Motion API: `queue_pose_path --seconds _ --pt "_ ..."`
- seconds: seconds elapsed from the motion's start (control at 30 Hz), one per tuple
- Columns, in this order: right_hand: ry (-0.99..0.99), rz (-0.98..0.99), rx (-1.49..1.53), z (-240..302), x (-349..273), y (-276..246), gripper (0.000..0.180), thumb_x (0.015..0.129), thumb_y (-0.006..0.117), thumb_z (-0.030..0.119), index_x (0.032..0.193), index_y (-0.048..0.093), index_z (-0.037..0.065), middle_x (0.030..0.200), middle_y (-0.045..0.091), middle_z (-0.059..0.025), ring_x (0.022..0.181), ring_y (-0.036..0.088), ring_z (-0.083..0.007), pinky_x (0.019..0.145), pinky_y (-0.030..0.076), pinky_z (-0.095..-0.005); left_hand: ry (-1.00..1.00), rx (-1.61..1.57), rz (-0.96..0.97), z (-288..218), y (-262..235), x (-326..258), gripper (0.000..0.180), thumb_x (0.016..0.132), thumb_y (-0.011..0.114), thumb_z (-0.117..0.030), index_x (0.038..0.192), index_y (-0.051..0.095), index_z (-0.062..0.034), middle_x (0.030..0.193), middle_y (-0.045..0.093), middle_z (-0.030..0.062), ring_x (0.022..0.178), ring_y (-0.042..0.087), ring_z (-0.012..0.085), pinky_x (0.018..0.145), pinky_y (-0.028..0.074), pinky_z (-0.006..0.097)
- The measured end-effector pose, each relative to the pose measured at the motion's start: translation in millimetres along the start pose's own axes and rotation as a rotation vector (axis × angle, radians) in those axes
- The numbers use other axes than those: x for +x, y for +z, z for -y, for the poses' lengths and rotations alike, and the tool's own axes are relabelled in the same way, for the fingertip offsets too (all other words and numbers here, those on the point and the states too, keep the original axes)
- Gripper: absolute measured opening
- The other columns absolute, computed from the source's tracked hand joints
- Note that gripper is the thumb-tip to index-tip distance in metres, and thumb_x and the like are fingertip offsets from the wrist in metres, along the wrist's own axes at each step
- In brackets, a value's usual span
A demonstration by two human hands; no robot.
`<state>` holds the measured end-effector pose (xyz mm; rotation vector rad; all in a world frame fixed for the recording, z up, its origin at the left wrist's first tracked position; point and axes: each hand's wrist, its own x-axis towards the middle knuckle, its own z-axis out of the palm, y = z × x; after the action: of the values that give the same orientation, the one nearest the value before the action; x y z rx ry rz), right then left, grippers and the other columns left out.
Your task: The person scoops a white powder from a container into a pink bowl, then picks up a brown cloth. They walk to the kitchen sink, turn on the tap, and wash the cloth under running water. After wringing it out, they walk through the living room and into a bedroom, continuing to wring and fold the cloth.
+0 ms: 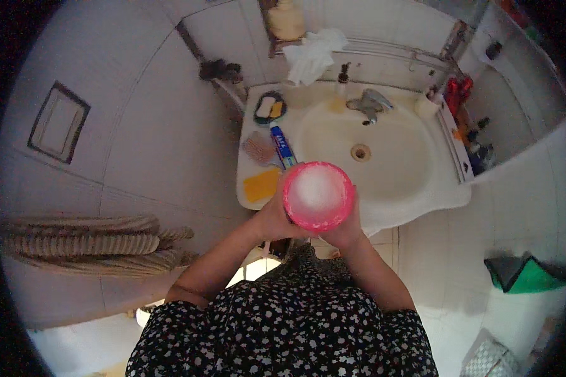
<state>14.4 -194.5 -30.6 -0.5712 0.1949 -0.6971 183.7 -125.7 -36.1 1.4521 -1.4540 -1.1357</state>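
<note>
Both hands, left hand [271,220] and right hand [346,229], grip round pink plastic cup [318,196].

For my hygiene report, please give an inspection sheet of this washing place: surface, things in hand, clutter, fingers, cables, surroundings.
Surface: white washbasin, bowl bare, drain open.
Job's things: pink cup, held upright over the basin's front edge.
Clutter: yellow sponge, brush, toothpaste tube, soap dish on the left rim; bottles on the right.
Fingers: left hand and right hand both wrap the cup.
Cables: nothing seen.
Surroundings: tap, white cloth on a rail, tiled walls, woven basket at left, green bag at right.
</note>
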Motion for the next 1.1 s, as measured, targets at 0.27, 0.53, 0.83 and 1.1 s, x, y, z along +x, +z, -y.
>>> queue_pose_path --seconds 0.27,0.53,0.83,1.1 --pt "0.382 0.171 0.143 -14 16 -18 0.083 0.079 0.042 0.067 0.142 0.027 0.016 0.147 0.027 -0.0080 0.134 0.028 -0.0284 0.110 0.022 -0.0482 -0.011 -0.187 -0.307 11 23 -30 0.125 0.051 0.090 -0.037 0.142 0.010 -0.0062 0.141 0.029 0.0116 0.131 0.029 0.0241 0.108 0.026 0.040" --pt "0.693 0.225 0.280 -16 24 -25 0.085 0.082 0.034 0.073 0.145 0.021 0.017 0.148 0.026 -0.0082 0.135 0.027 -0.0283 0.110 0.024 -0.0484 -0.077 -0.351 -0.601 2 48 -55 0.115 0.051 0.089 -0.040 0.139 0.023 -0.0040 0.137 0.037 0.0120 0.126 0.038 0.0234 0.105 0.031 0.039" --pt "0.902 0.755 -0.168 -39 31 40 0.085 0.084 0.031 0.068 0.148 0.008 0.017 0.150 0.022 -0.0064 0.137 0.024 -0.0224 0.113 0.018 -0.0441 0.103 -0.219 -1.111 -31 81 -167 0.098 0.066 0.075 -0.056 0.140 0.031 -0.0088 0.139 0.040 0.0084 0.128 0.039 0.0283 0.106 0.032 0.045" --pt "0.915 1.089 -0.293 -66 25 86 0.096 0.080 0.041 0.070 0.147 -0.001 0.016 0.149 0.013 -0.0120 0.137 0.020 -0.0270 0.109 0.026 -0.0436 0.305 -0.028 -1.841 -54 95 -368 0.081 0.080 0.064 -0.052 0.141 0.029 -0.0115 0.140 0.038 0.0076 0.128 0.039 0.0258 0.106 0.033 0.043"
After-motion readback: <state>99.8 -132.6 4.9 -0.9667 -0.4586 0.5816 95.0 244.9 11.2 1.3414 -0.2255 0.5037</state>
